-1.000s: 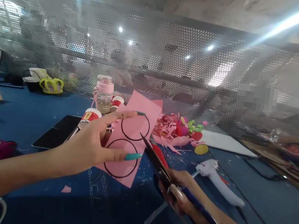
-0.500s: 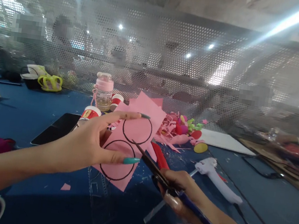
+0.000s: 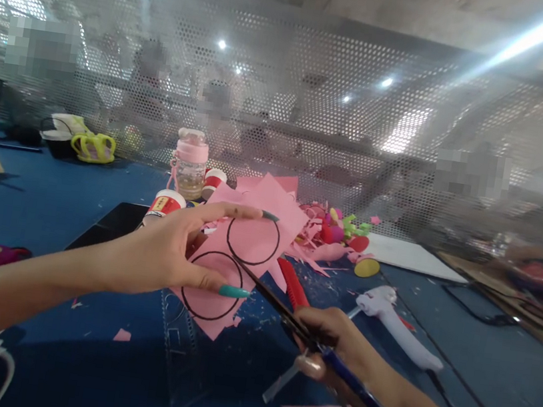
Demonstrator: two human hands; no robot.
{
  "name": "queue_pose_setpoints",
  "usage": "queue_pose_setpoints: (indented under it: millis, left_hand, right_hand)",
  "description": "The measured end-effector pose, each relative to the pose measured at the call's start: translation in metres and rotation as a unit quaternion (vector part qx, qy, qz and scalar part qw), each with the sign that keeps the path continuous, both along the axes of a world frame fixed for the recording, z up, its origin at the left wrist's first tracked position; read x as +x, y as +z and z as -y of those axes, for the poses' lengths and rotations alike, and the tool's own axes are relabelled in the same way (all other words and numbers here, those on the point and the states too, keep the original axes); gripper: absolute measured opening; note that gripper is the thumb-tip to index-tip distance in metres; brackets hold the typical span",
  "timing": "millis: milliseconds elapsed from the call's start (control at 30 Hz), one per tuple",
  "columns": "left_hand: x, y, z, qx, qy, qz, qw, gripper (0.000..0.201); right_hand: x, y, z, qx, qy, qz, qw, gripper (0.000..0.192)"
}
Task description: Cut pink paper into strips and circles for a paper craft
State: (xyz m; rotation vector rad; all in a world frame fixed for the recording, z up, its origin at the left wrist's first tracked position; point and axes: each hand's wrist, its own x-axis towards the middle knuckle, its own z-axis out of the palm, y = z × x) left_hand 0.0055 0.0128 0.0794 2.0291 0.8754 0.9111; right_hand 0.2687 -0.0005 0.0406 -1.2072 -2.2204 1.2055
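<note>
The left hand (image 3: pixel 169 243) pinched pink paper (image 3: pixel 253 243), probably light, easily creased and best held by its margins, while the right hand (image 3: pixel 343 338) gripped scissors (image 3: pixel 301 332) at its edge.

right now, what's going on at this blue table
A person's left hand pinches pink paper marked with two black circles. Their right hand holds scissors, the blades angled in at the paper near where the circles meet. Neither circle is cut free. A pile of pink scraps lies behind, and a white glue gun rests on the table.
</note>
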Motion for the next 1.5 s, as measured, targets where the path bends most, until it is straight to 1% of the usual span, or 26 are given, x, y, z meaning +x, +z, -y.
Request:
queue_pose_setpoints:
  millis: [133, 233, 333, 467, 567, 767, 1000, 1200, 1267, 1367, 1433, 1500]
  left_hand:
    - [0.0, -0.002, -0.003, -0.008, 0.035, -0.029, 0.999, 0.07]
    - [0.0, -0.001, -0.003, -0.003, 0.041, -0.032, 0.999, 0.069]
    - [0.002, 0.0, 0.0, -0.01, 0.032, -0.031, 0.999, 0.07]
    - [0.007, 0.001, 0.003, -0.046, 0.001, -0.034, 0.998, 0.069]
    - [0.009, 0.002, 0.003, -0.062, -0.009, -0.022, 0.998, 0.069]
    - [0.006, 0.002, 0.0, -0.032, -0.002, -0.037, 0.999, 0.07]
    - [0.008, 0.0, 0.006, -0.026, -0.018, -0.076, 0.997, 0.07]
    - [0.008, -0.002, 0.006, -0.033, -0.011, -0.073, 0.997, 0.074]
    - [0.009, -0.004, 0.006, -0.034, -0.021, -0.072, 0.997, 0.073]
    - [0.011, -0.006, 0.007, -0.034, -0.041, -0.062, 0.997, 0.072]
    - [0.012, -0.007, 0.009, -0.047, -0.045, -0.058, 0.996, 0.072]
    - [0.012, -0.007, 0.01, -0.069, -0.048, -0.06, 0.995, 0.077]
  right_hand:
    - [-0.001, -0.002, -0.001, -0.03, -0.007, -0.012, 0.999, 0.049]
    - [-0.001, -0.003, -0.001, -0.014, -0.004, -0.009, 1.0, 0.05]
    - [-0.001, -0.003, 0.0, -0.001, -0.002, -0.002, 1.0, 0.05]
    - [-0.005, -0.002, 0.003, 0.004, -0.014, 0.034, 0.999, 0.047]
    - [-0.006, -0.004, 0.003, 0.009, -0.017, 0.036, 0.999, 0.046]
    - [-0.005, -0.006, 0.003, -0.007, -0.017, 0.023, 1.0, 0.045]
    - [-0.011, -0.009, 0.007, -0.001, -0.022, 0.016, 1.0, 0.044]
    - [-0.013, -0.008, 0.008, -0.023, -0.022, 0.0, 0.999, 0.039]
    - [-0.014, -0.005, 0.01, -0.025, -0.023, 0.001, 0.999, 0.037]
    - [-0.016, -0.002, 0.012, -0.053, -0.029, -0.004, 0.998, 0.035]
    - [-0.018, -0.001, 0.013, -0.071, -0.04, -0.004, 0.997, 0.036]
    - [-0.019, -0.001, 0.013, -0.068, -0.054, 0.002, 0.996, 0.039]
